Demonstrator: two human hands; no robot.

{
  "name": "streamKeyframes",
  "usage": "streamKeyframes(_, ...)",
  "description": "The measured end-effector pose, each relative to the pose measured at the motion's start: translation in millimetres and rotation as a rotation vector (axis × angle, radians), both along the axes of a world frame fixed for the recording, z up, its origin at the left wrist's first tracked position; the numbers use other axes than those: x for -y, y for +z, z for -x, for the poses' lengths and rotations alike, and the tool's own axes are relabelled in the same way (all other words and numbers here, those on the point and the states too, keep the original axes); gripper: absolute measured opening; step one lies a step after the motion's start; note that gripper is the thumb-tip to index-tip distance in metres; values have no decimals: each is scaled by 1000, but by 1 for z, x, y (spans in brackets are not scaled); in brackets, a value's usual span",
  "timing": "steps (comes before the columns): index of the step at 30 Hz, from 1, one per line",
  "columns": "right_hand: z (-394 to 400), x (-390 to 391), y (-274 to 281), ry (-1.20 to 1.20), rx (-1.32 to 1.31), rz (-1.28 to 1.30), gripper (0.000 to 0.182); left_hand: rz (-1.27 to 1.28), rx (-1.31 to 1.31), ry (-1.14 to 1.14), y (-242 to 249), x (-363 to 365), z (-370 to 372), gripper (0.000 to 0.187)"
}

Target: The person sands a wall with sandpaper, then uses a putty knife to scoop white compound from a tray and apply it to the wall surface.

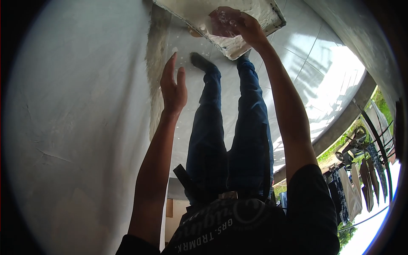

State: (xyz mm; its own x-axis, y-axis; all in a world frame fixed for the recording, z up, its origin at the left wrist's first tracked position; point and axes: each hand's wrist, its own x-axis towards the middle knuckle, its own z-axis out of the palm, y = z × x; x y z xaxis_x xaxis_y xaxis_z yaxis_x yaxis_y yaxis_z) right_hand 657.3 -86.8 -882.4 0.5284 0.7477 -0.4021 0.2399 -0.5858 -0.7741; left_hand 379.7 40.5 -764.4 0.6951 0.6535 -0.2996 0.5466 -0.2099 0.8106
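My right hand [253, 32] grips a flat reddish-brown spreader [225, 21] over the tray, fingers closed on its edge. White paste [236, 44] is smeared across the tray and spotted on the spreader. The pale rectangular tray [274, 27], its rim dark and crusted, lies tilted in view at the top. My left hand [174, 91] holds nothing; its fingers are stretched out and the thumb stands apart, close to the wall. A white dab [174, 49] shows at its fingertip.
A grey-white plastered wall [85, 102] fills the left side, with a rough brownish strip [156, 63] along its base. White drops spot the tiled floor [293, 63] near my feet. Clothes [352, 182] hang outside at right.
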Motion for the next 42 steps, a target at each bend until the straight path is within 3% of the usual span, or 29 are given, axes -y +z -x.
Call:
streamKeyframes(2, 2, 4, 3, -202, -244, -146, 38, -11, 11, 21, 4, 3, -3, 51)
streamKeyframes(3, 1, 4, 18, -189, -238, -151, 38, -23, 20, 31, 6, 4, -3, 51)
streamKeyframes(5, 2, 9, 48, -334, -609, -336, 36, -47, 36, 59, 12, 8, -5, 50)
streamKeyframes(8, 0, 12, 55, -436, -806, -423, 38, -80, 64, 118, 26, 15, -7, 49)
streamKeyframes(20, -18, 24, 156, -440, -935, -574, 30, -213, 183, 403, 111, 85, -34, 46)
streamKeyframes(27, -19, 28, 251, -335, -1009, -684, 38, -302, 402, 528, 181, 92, -54, 48)
streamKeyframes(30, -18, 27, 297, -232, -1035, -736, 38, -455, 468, 506, 210, 80, -61, 48)
streamKeyframes(39, -8, 25, 396, -57, -970, -861, 38, -567, 645, 483, 314, 68, -78, 47)
streamKeyframes(42, -2, 26, 406, 14, -972, -887, 36, -545, 656, 499, 330, 66, -77, 48)
